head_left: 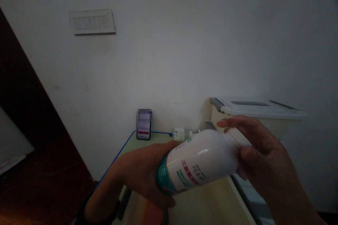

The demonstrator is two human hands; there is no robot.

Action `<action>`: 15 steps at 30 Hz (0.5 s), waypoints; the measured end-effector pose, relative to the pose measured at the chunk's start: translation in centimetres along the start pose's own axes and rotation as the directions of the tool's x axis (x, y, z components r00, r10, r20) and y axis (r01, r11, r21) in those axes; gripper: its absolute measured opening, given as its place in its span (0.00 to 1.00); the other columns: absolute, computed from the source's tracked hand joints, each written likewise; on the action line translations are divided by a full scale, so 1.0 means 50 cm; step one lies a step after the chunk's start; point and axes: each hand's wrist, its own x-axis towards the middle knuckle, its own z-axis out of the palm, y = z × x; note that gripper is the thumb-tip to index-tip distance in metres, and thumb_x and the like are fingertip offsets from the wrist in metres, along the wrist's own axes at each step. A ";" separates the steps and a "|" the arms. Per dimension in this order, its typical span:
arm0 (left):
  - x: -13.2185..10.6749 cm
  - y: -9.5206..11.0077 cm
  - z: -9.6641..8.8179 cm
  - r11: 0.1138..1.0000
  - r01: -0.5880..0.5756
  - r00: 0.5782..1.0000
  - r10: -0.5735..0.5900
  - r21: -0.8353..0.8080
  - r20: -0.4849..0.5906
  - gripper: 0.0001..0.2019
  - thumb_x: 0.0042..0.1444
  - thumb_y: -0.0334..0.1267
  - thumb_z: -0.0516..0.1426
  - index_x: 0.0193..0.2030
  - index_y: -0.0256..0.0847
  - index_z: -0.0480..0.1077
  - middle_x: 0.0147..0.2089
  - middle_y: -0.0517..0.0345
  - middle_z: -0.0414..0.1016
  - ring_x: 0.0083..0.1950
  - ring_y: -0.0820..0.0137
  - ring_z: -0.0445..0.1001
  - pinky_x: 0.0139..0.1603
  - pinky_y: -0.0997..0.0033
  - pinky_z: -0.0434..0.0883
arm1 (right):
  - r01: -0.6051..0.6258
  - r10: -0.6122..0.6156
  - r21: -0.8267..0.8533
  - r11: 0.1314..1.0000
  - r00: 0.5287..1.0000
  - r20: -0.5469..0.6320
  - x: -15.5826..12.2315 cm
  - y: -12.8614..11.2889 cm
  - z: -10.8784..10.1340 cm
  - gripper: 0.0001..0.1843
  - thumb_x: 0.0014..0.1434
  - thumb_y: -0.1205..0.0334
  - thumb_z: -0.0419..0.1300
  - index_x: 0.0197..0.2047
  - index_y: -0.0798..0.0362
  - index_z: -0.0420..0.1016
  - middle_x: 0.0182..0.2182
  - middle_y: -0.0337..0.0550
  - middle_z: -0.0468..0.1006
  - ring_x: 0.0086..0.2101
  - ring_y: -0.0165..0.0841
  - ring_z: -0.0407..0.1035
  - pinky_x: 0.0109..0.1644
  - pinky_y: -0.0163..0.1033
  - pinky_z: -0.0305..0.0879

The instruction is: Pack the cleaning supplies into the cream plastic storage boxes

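Observation:
A white plastic bottle (200, 163) with a teal band and red print lies tilted in front of me, its base toward the lower left. My left hand (144, 174) wraps round the base and holds it from below. My right hand (260, 158) is closed over the bottle's top end, hiding the cap. Both hands hover above a pale yellow table (211, 204) with a blue edge.
A phone (144, 126) leans upright against the white wall at the table's back. A small white pump dispenser (182, 134) lies beside it. A white lidded plastic bin (253, 110) stands at the right. Dark wooden furniture (23, 112) fills the left.

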 end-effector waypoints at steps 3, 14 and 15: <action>-0.007 -0.003 -0.006 0.999 0.011 1.000 -0.012 -0.043 -0.007 0.40 0.34 0.47 0.67 0.56 0.40 0.60 0.48 0.51 0.74 0.41 0.61 0.73 0.39 0.63 0.72 | 0.003 0.001 -0.067 0.998 0.998 0.069 -0.006 0.003 0.018 0.32 0.44 0.46 0.69 0.53 0.35 0.66 0.49 0.40 0.71 0.32 0.30 0.72 0.29 0.32 0.73; 0.009 0.023 0.038 0.992 0.125 0.991 -0.125 -0.001 -0.052 0.41 0.37 0.48 0.66 0.59 0.44 0.57 0.49 0.52 0.73 0.44 0.58 0.73 0.42 0.61 0.71 | -0.148 0.159 -0.236 0.960 0.987 0.030 0.000 0.028 0.028 0.41 0.50 0.47 0.65 0.60 0.35 0.44 0.36 0.38 0.70 0.28 0.31 0.71 0.28 0.37 0.74; 0.008 0.026 0.039 0.991 0.136 0.989 -0.136 -0.001 -0.053 0.41 0.37 0.48 0.66 0.59 0.44 0.57 0.50 0.52 0.72 0.44 0.57 0.73 0.42 0.60 0.71 | -0.148 0.159 -0.227 0.962 0.987 0.029 0.002 0.029 0.027 0.39 0.52 0.47 0.63 0.60 0.35 0.45 0.36 0.37 0.69 0.28 0.30 0.70 0.28 0.37 0.74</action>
